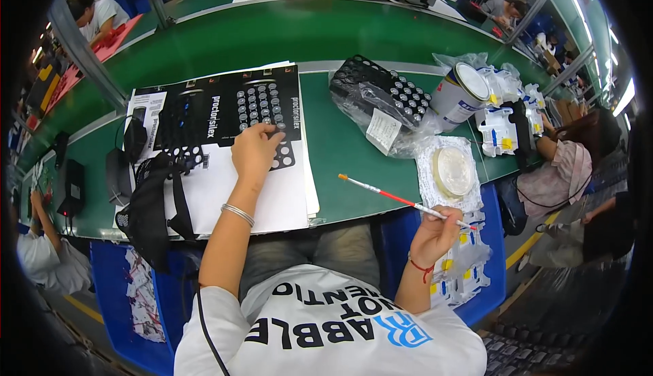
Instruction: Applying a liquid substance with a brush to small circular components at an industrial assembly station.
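Note:
My left hand (253,153) reaches over a black perforated tray (270,125) lying on printed sheets. Its fingers are drawn together at the tray's right side; whatever small thing they hold is hidden. Rows of round, shiny silvery pieces (259,97) fill the tray's far part, while its nearest holes show white through them. My right hand (437,236) grips a thin paintbrush (384,195) with a red and white handle. The brush's yellowish tip points up and left, over the green table. Beyond that hand, a round shallow dish (456,172) with pale contents rests on a white cloth (427,165).
A metal can (461,95) stands at the right, by a plastic-wrapped black tray (367,80) of round pieces and several white plastic parts (496,131). A black cloth bag (151,199) lies at the left. Blue bins (495,240) sit below the table edge. Co-workers sit nearby.

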Demonstrator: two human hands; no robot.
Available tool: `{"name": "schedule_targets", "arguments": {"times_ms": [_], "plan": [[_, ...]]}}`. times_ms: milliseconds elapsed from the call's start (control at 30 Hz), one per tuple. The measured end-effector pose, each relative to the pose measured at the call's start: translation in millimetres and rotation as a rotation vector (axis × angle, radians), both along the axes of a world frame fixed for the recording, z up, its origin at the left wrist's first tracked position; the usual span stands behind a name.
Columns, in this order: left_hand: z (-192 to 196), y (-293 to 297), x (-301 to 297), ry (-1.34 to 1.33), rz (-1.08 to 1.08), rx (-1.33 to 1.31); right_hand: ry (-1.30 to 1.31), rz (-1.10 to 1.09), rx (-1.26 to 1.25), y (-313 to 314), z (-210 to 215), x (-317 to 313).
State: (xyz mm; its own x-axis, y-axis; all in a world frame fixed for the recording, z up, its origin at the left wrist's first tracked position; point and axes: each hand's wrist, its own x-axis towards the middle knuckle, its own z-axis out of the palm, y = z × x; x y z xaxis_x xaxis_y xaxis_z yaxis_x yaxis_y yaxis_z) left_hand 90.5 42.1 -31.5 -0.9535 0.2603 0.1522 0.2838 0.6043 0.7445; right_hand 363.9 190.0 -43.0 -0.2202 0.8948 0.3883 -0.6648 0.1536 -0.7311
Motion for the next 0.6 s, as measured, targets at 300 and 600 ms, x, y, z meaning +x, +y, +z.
{"name": "schedule_targets", "arguments": {"times_ms": [300,600], "plan": [[7.3,2.0,3.7,0.000,0.001,-0.036,0.041,-0.003,-0.014,0.5,4.0,2.8],[5.9,-1.6,2.1,0.019,-0.006,-0.036,0.029,-0.004,-0.008,3.0,3.7,8.5]]}}
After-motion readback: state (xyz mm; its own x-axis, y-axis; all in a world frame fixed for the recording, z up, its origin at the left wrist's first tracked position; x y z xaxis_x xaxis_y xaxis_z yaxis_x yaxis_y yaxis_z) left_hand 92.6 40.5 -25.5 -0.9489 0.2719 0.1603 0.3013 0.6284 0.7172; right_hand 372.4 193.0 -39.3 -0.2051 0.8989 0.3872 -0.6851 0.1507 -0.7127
